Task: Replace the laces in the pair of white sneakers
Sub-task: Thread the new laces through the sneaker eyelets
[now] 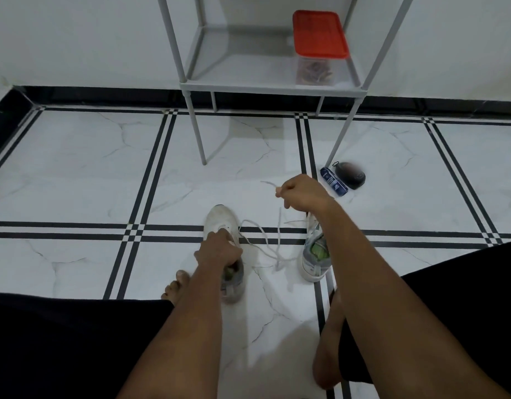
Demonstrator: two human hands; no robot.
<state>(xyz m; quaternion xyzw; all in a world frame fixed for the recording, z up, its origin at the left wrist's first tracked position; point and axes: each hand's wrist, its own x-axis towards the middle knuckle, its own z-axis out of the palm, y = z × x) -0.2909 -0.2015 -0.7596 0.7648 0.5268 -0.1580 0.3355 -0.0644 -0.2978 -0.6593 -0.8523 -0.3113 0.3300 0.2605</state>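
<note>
Early stage, by my read: the thin white woven lace (265, 240) is being drawn out of the white leather low-top sneaker (223, 226) at lower centre, w/ slack looped on the floor btwn the pair. The second white sneaker w/ grey-green lining (314, 254), just right of centre, looks unlaced too. No fresh laces seen, so re-threading both is left. Left hand (219, 250) grips the first sneaker's collar, fingers curled. Right hand (301, 192) is fisted, pinching the lace end, raised above the second shoe. Glossy white marble-look floor tiles (76, 174), black stripes.
</note>
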